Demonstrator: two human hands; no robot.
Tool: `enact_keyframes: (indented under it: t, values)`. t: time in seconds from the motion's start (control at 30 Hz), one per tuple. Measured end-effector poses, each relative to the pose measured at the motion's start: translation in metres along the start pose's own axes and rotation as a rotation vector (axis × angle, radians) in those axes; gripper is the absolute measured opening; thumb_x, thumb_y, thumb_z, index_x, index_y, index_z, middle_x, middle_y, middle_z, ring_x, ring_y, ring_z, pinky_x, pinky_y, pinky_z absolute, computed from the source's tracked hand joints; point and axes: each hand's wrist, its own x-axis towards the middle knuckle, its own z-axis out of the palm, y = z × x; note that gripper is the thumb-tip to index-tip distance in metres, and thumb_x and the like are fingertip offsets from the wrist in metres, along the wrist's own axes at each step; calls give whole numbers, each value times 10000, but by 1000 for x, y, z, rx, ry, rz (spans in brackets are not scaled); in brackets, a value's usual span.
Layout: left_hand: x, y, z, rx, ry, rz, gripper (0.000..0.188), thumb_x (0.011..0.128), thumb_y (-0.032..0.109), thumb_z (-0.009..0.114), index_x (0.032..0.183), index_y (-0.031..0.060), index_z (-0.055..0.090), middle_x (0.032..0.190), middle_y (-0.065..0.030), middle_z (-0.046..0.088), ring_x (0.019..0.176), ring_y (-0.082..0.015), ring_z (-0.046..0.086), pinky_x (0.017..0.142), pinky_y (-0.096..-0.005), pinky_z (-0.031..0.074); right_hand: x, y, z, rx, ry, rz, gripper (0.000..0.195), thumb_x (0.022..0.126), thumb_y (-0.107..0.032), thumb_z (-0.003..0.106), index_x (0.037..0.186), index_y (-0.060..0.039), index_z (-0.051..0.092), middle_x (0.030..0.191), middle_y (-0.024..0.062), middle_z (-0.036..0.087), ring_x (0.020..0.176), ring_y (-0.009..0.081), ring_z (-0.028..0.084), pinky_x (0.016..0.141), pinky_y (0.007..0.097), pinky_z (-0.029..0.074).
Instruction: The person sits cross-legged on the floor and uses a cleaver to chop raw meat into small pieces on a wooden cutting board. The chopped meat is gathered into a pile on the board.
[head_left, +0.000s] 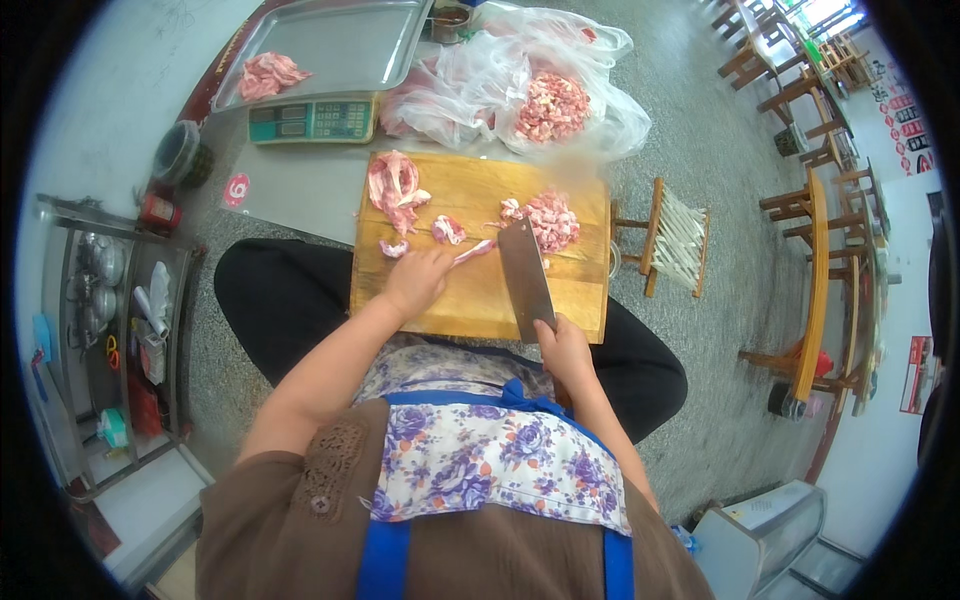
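Note:
On the wooden cutting board (457, 300), my left hand (418, 282) presses on a strip of raw meat (474, 253) whose free end points right. My right hand (564, 346) grips the handle of a cleaver (526, 281). Its broad blade stands between the strip and a heap of diced meat (553, 223), partly covering the heap's left side. Beyond my left hand lie a small meat piece (448, 229), another piece (394, 248) and a larger folded slab of raw meat (393, 184). The fingertips of my left hand are partly hidden.
Beyond the board stand a digital scale (312, 121), a metal tray (337, 45) with raw meat (270, 75) and plastic bags (480, 82), one showing diced meat (553, 107). A folding stool (675, 238) stands right; a metal shelf rack (131, 225) is left.

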Motion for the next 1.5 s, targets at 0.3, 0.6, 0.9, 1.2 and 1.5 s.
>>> enact_keyframes:
  t: [0.3,0.6,0.9,1.2,1.5]
  values:
    - [-11,8,-6,-181,165,-217,181,844,128,761,993,58,685,1037,-150,659,915,-361,624,807,-440,512,-26,-23,-3,-241,146,-126,287,980,-287,589,922,-10,633,806,285,681,805,502,659,719,564,521]
    - [37,20,47,-213,217,-164,176,848,53,700,1022,40,684,1060,-140,656,1010,-362,604,895,-447,494,-27,-28,21,-497,142,-252,182,959,-221,580,883,-56,579,686,239,661,659,453,670,604,561,534]
    - [27,11,56,-200,242,-105,307,827,-4,673,1130,23,710,1121,-144,656,1063,-365,597,946,-449,495,-5,-41,26,-532,-6,-285,193,960,-200,560,884,-23,578,703,239,678,654,438,683,629,533,555]
    - [36,16,42,-215,191,-110,369,830,9,697,1198,31,684,1091,-172,660,1017,-390,618,903,-459,510,27,-66,31,-542,-34,-237,194,965,-209,552,926,-26,603,758,239,699,716,441,697,677,544,549]
    - [20,19,44,-351,294,-259,232,819,35,730,1044,43,676,1070,-170,660,1008,-390,614,876,-452,505,-23,-39,4,-512,98,-215,191,956,-219,585,890,-40,580,709,223,680,668,450,681,655,542,553]
